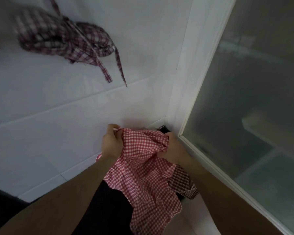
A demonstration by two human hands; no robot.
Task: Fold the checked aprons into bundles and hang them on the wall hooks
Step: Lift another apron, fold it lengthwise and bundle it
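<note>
Hands (111,143) (173,150) pinch red apron (143,167) edge

This looks like a corner of a home — a kitchen or wash area, though which one cannot be told. The wall (61,126) is faced with large glossy white tiles with thin joints, and it meets a white-framed door (202,92) with a frosted glass pane (261,82) at the right. A tied checked apron (63,36) hangs on the tiles — household linen, kept where it is used.
</note>
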